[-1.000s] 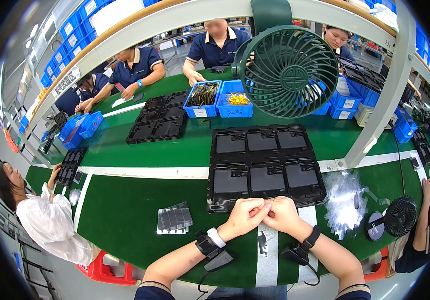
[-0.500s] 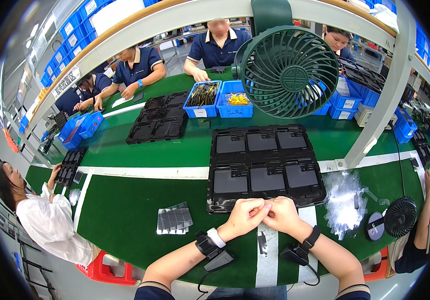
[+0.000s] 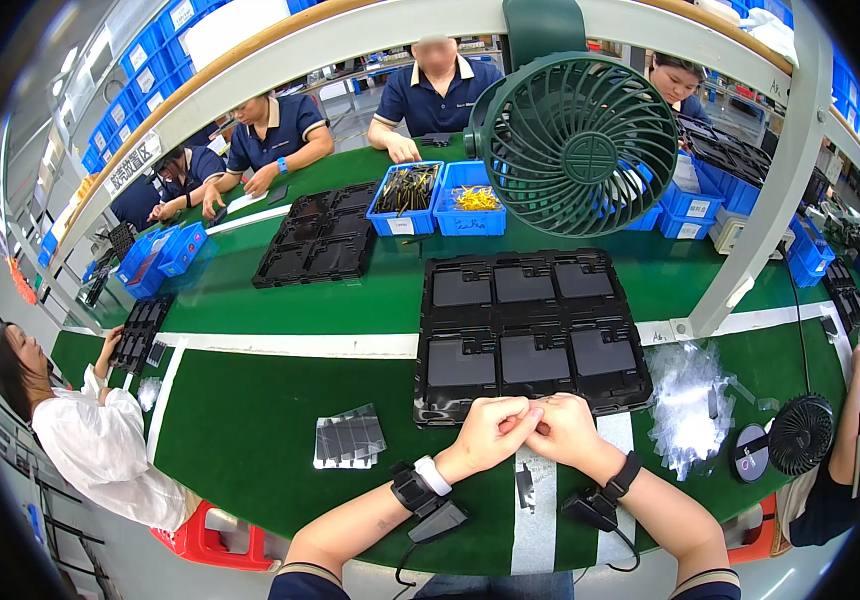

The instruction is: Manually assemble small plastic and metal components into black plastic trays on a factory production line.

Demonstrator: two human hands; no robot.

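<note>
My left hand (image 3: 493, 430) and my right hand (image 3: 566, 428) meet at the near edge of a black plastic tray (image 3: 532, 322). Both are closed, with curled fingers touching one another. Whatever they may hold is hidden by the fingers. Flat dark grey rectangular pieces (image 3: 533, 360) lie in the tray's pockets, in two rows. Left of my hands, several dark strips on clear film (image 3: 348, 438) rest on the green mat. A heap of crumpled clear film (image 3: 690, 405) lies to the right of the tray.
A large green fan (image 3: 582, 145) hangs over the far side, beside a slanting metal post (image 3: 762, 180). Blue bins (image 3: 405, 222) and another black tray (image 3: 318, 235) stand farther back. A small black fan (image 3: 800, 435) sits at right. Several co-workers surround the table.
My hands hold the same position. At the far right, a co-worker's hands have shifted slightly upward; at the far left, another co-worker's hand has moved a little.
</note>
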